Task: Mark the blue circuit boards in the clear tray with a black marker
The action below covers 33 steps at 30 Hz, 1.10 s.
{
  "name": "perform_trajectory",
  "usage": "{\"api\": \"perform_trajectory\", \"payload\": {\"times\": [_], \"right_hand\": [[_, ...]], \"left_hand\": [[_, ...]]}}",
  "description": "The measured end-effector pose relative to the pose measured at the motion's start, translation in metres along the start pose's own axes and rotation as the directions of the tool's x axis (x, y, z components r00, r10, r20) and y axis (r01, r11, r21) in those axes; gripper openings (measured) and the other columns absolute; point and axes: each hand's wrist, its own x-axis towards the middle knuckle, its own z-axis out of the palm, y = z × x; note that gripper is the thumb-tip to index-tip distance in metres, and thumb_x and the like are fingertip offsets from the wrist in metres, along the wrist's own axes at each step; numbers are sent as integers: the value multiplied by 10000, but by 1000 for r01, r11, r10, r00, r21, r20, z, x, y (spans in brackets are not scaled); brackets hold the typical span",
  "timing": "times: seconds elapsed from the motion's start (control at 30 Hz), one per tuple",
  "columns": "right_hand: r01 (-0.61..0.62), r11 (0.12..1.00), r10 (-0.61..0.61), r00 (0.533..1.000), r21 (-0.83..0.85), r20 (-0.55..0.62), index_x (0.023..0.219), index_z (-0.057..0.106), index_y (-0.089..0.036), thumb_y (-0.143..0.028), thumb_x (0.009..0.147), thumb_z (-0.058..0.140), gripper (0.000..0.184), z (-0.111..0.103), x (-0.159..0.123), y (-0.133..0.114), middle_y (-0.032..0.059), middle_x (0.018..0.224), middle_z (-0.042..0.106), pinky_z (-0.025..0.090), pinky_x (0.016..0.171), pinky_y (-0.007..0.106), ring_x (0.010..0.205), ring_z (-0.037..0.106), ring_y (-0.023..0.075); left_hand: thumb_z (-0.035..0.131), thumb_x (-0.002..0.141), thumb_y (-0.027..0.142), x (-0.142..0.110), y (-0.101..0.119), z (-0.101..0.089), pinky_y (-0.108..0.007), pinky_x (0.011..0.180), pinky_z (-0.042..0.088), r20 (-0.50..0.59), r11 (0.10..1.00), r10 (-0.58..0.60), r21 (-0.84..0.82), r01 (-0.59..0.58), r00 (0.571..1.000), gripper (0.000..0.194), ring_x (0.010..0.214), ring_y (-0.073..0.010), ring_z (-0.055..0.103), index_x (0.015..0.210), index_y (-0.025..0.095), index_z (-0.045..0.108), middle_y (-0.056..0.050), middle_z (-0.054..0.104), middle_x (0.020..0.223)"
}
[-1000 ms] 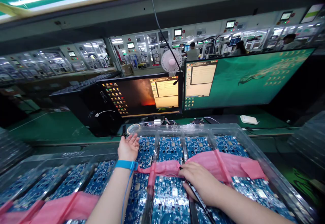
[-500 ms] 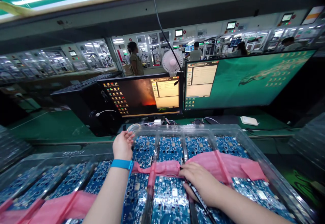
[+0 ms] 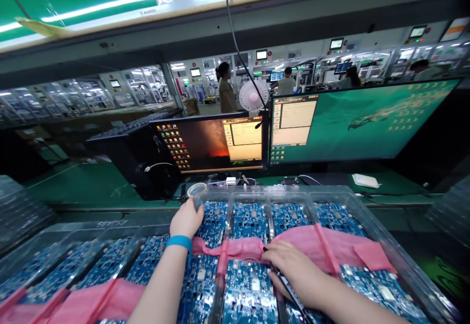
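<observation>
My left hand [image 3: 186,220], with a blue wrist strap [image 3: 179,242], is at the back left corner of a clear plastic tray [image 3: 398,245]. Its thumb and index finger close around the near side of a roll of tape [image 3: 197,188]; the other fingers are hidden. In my right hand [image 3: 293,270] is a black pen [image 3: 292,292], lying under the fingers and pointing up and left. The fingertips rest on a pink strip [image 3: 244,248] that crosses the tray. Blue circuit boards [image 3: 249,285] stand in the tray's compartments beneath it.
A second tray [image 3: 110,233] of boards with a pink strip [image 3: 106,299] lies at left. Behind are two monitors [image 3: 209,143], a black computer case [image 3: 135,152], a small fan [image 3: 253,96] and a white box [image 3: 365,181]. Several people are in the background.
My left hand has turned from palm up with curled fingers to palm down, reaching to the tape roll. My right hand stays with the pen on the strip. The view has tilted up slightly.
</observation>
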Motion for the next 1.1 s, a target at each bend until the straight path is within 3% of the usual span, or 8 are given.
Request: {"api": "perform_trajectory", "payload": {"times": [0.33, 1.1], "right_hand": [[-8, 1000, 8, 1000, 6, -3, 1063, 494, -238, -178, 744, 490, 325, 2, -1, 3, 31, 1107, 505, 293, 941, 350, 1026, 432, 183], [2, 1000, -2, 1000, 27, 5, 1077, 502, -217, -179, 738, 489, 341, -4, 0, 0, 47, 1100, 504, 303, 938, 348, 1019, 426, 190]], "left_hand": [[372, 794, 368, -2, 4, -4, -355, 755, 428, 18, 989, 20, 148, -23, 1000, 425, 939, -273, 555, 1135, 123, 443, -144, 572, 1054], [357, 803, 379, -1, 5, -5, -333, 760, 423, 34, 982, 26, 184, -31, 999, 411, 956, -263, 552, 1127, 139, 438, -136, 568, 1064]]}}
